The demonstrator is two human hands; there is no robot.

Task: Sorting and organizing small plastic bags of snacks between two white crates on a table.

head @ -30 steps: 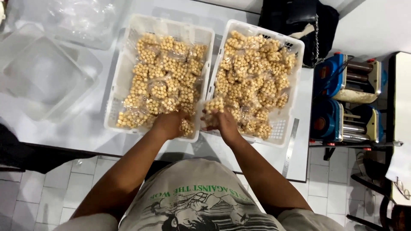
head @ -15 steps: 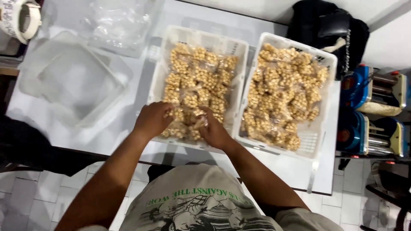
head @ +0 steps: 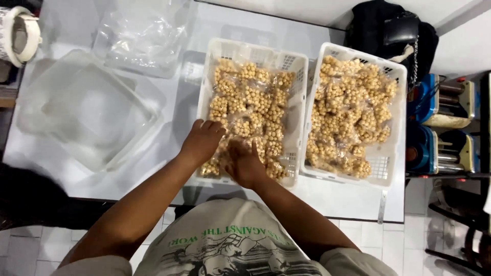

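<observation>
The left hand (head: 202, 141) rests palm down on the near left corner of the left basket (head: 221, 52), fingers together and flat on the packets (head: 250, 105) of round tan snacks. The right hand (head: 244, 164) lies just beside it on the same packets, fingers extended; whether it grips a packet cannot be told. A second basket (head: 396, 71) of packets stands touching the left basket's right side. A clear tub (head: 84, 110) lies left of it.
</observation>
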